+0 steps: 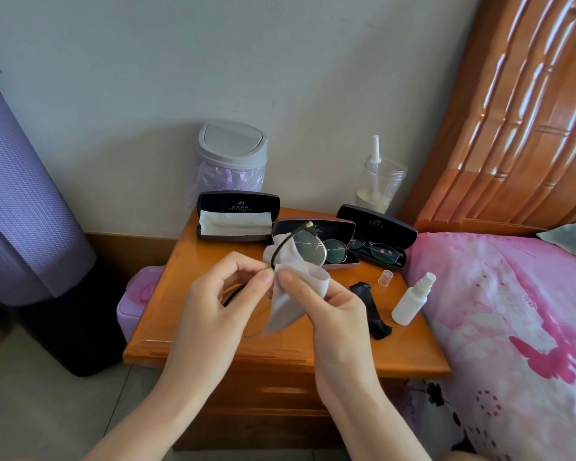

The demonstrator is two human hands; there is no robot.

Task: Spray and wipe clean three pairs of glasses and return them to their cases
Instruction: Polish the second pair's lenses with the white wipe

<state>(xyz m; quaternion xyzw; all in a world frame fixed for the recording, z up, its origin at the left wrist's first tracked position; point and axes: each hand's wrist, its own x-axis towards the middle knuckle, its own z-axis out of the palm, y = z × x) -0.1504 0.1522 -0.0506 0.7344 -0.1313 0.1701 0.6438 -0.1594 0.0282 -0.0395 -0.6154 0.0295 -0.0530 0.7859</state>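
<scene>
My left hand (226,294) pinches a thin-framed pair of glasses (308,249) at the frame, holding them above the wooden nightstand (187,327). My right hand (326,301) pinches a white cloth (288,304) against the same pair. Three open cases stand at the back: the left case (236,216) holds a folded white cloth, the middle case (340,257) holds a second pair, and the right case (378,236) holds a dark-framed pair (378,251). A white spray bottle (413,299) stands uncapped at the right, its clear cap (385,278) beside it.
A black cloth (371,311) lies right of my right hand. A small grey-lidded bin (230,158) and a clear jar (381,181) stand at the back by the wall. A pink bed (512,311) borders the right side, and a purple box (137,294) sits to the left.
</scene>
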